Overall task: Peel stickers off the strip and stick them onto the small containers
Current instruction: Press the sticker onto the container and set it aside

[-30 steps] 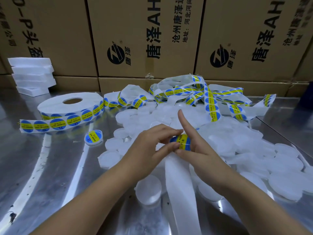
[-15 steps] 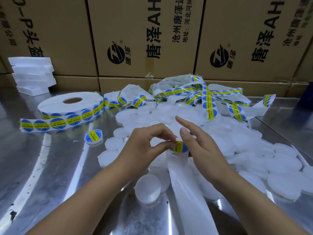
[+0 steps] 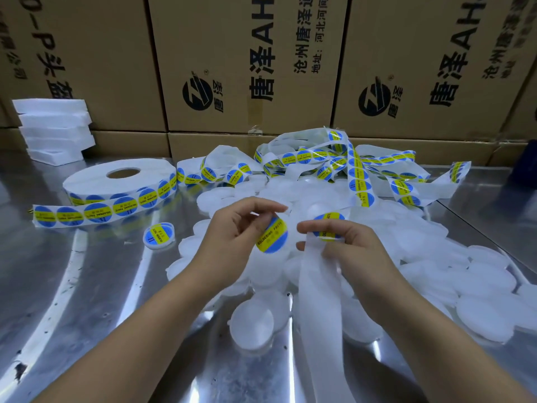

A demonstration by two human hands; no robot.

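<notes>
My left hand (image 3: 232,239) pinches a round blue-and-yellow sticker (image 3: 272,235) that hangs free of the strip. My right hand (image 3: 348,248) grips the white backing strip (image 3: 319,301), with another sticker (image 3: 328,221) on it at my fingertips. The bare backing runs down toward me. A heap of small white round containers (image 3: 421,257) lies under and around both hands. One labelled container (image 3: 158,235) sits apart to the left.
A big sticker roll (image 3: 116,181) lies at the left with its tail (image 3: 87,213) stretched leftward. Tangled sticker strip (image 3: 357,170) piles behind the heap. White foam blocks (image 3: 55,129) are stacked at far left. Cardboard boxes (image 3: 247,62) wall the back of the steel table (image 3: 72,301).
My hands have pulled apart. The sticker has come off the backing in my left hand, and a further sticker on the strip now shows at my right fingertips.
</notes>
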